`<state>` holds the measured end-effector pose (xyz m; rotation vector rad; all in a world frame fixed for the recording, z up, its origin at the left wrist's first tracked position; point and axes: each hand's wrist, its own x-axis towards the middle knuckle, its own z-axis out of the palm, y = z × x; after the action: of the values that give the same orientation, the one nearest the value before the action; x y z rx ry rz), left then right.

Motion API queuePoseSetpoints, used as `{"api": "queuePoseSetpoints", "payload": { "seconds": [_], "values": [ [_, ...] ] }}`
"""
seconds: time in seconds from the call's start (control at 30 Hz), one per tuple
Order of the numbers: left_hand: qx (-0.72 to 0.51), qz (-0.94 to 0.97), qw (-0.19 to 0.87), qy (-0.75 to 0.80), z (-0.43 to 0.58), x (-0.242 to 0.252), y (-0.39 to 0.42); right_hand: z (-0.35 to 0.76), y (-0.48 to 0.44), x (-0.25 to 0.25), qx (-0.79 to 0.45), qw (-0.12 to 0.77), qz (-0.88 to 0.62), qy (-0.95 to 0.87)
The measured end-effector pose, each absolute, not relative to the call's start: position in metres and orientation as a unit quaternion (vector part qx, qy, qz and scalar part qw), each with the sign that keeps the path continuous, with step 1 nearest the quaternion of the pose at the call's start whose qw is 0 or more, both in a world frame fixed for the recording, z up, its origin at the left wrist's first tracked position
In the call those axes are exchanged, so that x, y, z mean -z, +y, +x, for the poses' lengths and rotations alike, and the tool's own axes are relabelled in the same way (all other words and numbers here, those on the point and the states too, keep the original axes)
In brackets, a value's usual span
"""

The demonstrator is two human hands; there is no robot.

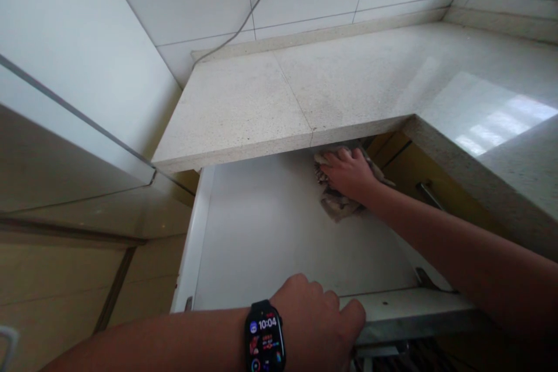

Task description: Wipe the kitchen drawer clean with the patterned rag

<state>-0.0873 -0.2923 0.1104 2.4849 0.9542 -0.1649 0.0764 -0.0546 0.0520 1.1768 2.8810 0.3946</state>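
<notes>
A white pulled-out drawer (261, 215) sticks out from under the counter. My right hand (349, 171) reaches into its far right part and presses a crumpled, patterned brownish cloth (337, 207) onto the drawer bottom, fingers curled over it. At the near side, my left hand (311, 319) is closed over the top edge of the drawer front (418, 317), its fingertips hidden. A black smartwatch (264, 337) is on the left wrist.
Above the drawer's back lies a speckled pale countertop (244, 110), turning a corner at right. A cabinet with a metal handle (429, 195) stands beside the drawer. A grey cable (257, 3) hangs down the tiled wall. Tall white panels (87, 64) border the left.
</notes>
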Motion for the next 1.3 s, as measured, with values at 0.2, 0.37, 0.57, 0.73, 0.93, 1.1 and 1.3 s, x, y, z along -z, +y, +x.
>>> {"api": "queuePoseSetpoints", "payload": {
  "seconds": [0.2,0.37,0.57,0.73,0.93,1.1,1.3],
  "values": [
    [0.058,0.902,0.239,0.354,-0.086,-0.103,-0.293,0.092,-0.043,-0.047,-0.153,-0.033,0.477,0.865],
    [0.047,0.905,0.233,0.354,-0.085,-0.100,-0.293,0.094,-0.028,-0.043,-0.150,-0.032,0.475,0.866],
    [0.057,0.900,0.243,0.358,-0.083,-0.101,-0.292,0.088,-0.013,-0.041,-0.161,-0.014,0.430,0.888],
    [0.075,0.903,0.245,0.345,-0.082,-0.101,-0.289,0.082,-0.016,-0.031,-0.201,-0.001,0.421,0.884],
    [0.069,0.901,0.256,0.344,-0.083,-0.097,-0.290,0.079,-0.013,-0.026,-0.270,0.045,0.409,0.870],
    [0.051,0.900,0.246,0.357,-0.084,-0.097,-0.293,0.078,-0.002,-0.023,-0.260,0.023,0.380,0.887],
    [0.040,0.905,0.239,0.350,-0.085,-0.094,-0.293,0.072,-0.003,-0.019,-0.229,0.007,0.403,0.886]
  ]
}}
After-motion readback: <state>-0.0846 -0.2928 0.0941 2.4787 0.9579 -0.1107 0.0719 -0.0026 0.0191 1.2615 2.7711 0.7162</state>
